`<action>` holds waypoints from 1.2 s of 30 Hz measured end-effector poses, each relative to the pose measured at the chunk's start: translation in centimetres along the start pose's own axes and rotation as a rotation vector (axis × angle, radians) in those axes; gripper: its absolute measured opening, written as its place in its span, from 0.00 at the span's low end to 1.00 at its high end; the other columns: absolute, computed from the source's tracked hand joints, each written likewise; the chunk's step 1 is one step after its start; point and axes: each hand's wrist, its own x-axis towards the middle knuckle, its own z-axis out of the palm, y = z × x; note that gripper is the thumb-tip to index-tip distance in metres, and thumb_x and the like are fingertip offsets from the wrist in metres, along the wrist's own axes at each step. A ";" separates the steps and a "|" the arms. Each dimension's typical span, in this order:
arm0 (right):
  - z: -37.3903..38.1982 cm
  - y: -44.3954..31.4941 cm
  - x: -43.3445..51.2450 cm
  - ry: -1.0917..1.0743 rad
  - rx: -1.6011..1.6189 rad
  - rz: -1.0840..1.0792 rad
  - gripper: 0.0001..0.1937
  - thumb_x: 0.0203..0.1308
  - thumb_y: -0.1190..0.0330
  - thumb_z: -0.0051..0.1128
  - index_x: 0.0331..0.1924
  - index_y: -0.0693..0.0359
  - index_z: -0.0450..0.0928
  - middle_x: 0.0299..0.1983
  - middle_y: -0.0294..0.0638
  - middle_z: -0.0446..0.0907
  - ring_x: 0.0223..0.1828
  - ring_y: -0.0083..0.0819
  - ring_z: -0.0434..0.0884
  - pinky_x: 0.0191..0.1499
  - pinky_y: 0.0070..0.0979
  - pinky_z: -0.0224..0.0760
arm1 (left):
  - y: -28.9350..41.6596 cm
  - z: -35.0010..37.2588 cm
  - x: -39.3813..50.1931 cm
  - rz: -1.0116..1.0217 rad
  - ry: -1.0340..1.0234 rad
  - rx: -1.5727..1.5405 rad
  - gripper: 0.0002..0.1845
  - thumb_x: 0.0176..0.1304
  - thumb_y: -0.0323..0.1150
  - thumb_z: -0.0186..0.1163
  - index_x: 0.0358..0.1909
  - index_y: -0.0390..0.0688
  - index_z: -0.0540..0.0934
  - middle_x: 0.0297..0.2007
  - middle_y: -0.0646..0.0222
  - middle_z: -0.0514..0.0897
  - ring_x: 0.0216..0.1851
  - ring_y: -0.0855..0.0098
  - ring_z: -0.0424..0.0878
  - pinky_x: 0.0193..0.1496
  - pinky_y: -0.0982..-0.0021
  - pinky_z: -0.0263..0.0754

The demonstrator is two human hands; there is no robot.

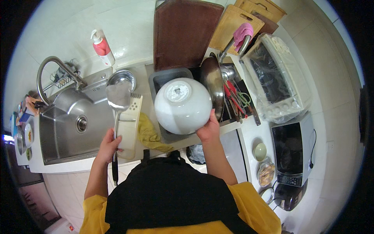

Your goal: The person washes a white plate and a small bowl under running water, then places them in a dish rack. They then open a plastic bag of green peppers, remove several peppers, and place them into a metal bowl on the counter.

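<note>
My left hand [110, 147] grips a metal wok spatula [118, 96] by its shaft, the black handle end hanging below my fingers. Right behind the shaft is a cream plastic grater [128, 128]; my fingertips reach its edge, and I cannot tell whether they hold it. The spatula's blade overlaps a stainless steel bowl [126, 76]. With my right hand [211, 128] I hold a large white bowl [182, 114] at its right side, bottom up, above a grey rectangular basin [168, 75]. A yellow-green cloth [147, 131] lies between the grater and the basin.
Left is a steel sink [67, 137] with a curved faucet [46, 63]. A wok [213, 84] leans right of the bowl, beside scissors and utensils [236, 99]. Cutting boards [187, 32] and a pump bottle [103, 49] stand behind. A wrapped toaster oven [274, 79] and microwave [289, 149] are right.
</note>
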 end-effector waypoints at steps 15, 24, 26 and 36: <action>-10.2 9.2 12.3 0.302 0.558 -0.064 0.21 0.75 0.56 0.33 0.58 0.58 0.73 0.60 0.41 0.75 0.62 0.41 0.73 0.67 0.47 0.63 | 0.0 -3.2 -0.1 -0.029 -0.107 0.253 0.15 0.66 0.27 0.55 0.53 0.42 0.70 0.36 0.72 0.78 0.33 0.79 0.76 0.30 0.76 0.74; -10.8 11.2 13.5 0.446 0.491 0.150 0.16 0.73 0.63 0.35 0.55 0.57 0.73 0.57 0.41 0.76 0.57 0.40 0.76 0.59 0.45 0.70 | 0.4 -0.9 3.2 0.024 -0.270 0.379 0.16 0.65 0.28 0.55 0.54 0.41 0.70 0.37 0.70 0.77 0.33 0.77 0.75 0.31 0.73 0.74; -9.8 11.5 13.2 0.505 0.438 0.245 0.15 0.71 0.66 0.38 0.57 0.59 0.69 0.62 0.42 0.71 0.60 0.42 0.72 0.60 0.45 0.66 | 0.7 -0.2 4.1 0.011 -0.289 0.379 0.17 0.65 0.28 0.55 0.55 0.41 0.69 0.38 0.70 0.78 0.33 0.77 0.75 0.32 0.74 0.74; -6.0 12.2 7.6 0.418 -0.017 0.166 0.26 0.65 0.62 0.52 0.66 0.56 0.61 0.61 0.41 0.70 0.67 0.40 0.65 0.69 0.46 0.53 | 5.6 5.6 5.3 0.121 -0.407 0.357 0.18 0.67 0.27 0.51 0.58 0.41 0.67 0.39 0.70 0.78 0.34 0.78 0.76 0.32 0.75 0.73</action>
